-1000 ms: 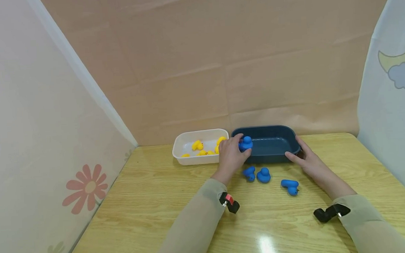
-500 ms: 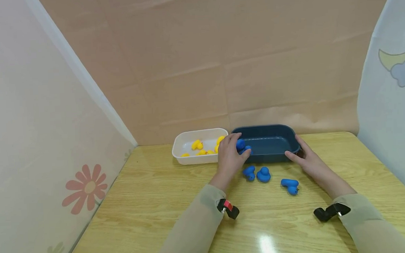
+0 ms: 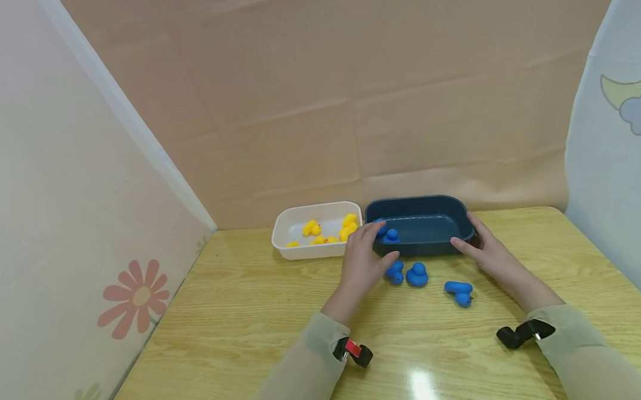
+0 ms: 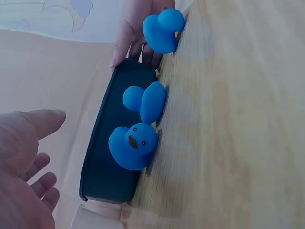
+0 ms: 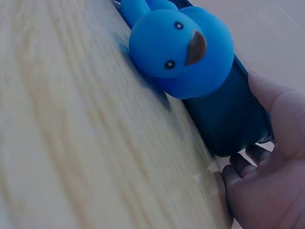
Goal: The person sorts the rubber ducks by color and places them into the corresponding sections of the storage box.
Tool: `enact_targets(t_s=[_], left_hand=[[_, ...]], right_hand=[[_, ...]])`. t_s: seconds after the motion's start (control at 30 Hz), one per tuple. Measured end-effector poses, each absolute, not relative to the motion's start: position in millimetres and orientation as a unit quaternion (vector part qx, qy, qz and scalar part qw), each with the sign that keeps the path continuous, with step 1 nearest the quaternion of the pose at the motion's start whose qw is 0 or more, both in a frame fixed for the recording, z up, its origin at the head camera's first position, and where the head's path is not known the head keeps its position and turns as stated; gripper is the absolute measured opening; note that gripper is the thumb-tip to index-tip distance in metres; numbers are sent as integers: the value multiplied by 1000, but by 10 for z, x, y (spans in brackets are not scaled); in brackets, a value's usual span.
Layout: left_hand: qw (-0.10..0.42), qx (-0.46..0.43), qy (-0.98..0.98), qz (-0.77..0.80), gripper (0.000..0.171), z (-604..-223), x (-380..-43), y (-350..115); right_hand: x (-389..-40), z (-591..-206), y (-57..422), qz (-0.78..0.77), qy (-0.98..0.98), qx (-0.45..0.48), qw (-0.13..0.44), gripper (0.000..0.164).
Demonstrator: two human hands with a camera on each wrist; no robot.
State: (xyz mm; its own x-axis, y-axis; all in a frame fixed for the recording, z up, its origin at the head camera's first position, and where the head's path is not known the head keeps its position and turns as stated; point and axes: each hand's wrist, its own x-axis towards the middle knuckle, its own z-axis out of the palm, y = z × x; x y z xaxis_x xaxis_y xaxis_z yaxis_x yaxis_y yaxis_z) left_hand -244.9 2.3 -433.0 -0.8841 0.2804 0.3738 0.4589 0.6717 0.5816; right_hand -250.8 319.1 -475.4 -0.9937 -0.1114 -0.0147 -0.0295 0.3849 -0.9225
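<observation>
My left hand (image 3: 359, 261) hovers at the front left corner of the dark blue bin (image 3: 430, 249), thumb and fingers spread with nothing between them. Two blue rubber ducks lie inside at that end, the nearer duck (image 3: 392, 236) by the front wall and the other partly behind my fingers. At the opposite end my right hand (image 3: 486, 252) holds the bin's corner, the thumb at the rim and the fingers against the end wall. Three more ducks are on the table in front: one tipped duck (image 3: 395, 272), an upright duck (image 3: 417, 275) and a duck (image 3: 460, 293) farther right.
A white bin (image 3: 317, 252) with several yellow rubber ducks (image 3: 312, 228) stands just left of the dark one. Both are near the back edge of the wooden table (image 3: 240, 323), before a brown paper backdrop (image 3: 284, 106). Printed cloth panels (image 3: 83, 174) flank the sides.
My left hand has lowered a blue duck into the left end of the dark bin, let it go and drawn back slightly toward me. My right hand stays at the bin's corner.
</observation>
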Motion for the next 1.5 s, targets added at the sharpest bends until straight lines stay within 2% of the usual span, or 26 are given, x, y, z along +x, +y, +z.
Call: enact_targets(t_s=[0.6, 0.8, 1.5], left_hand=[[78, -266, -906, -320, 73, -4506, -2287, -72], [63, -298, -904, -301, 69, -4567, -2278, -77], [6, -306, -905, -296, 62, -4707, -2338, -109]], right_hand=[[-2481, -4724, 3180, -543, 838, -39, 37, 100], [-2489, -4737, 3181, -542, 838, -39, 36, 100], [-2484, -4694, 3180, -551, 833, -39, 37, 100]])
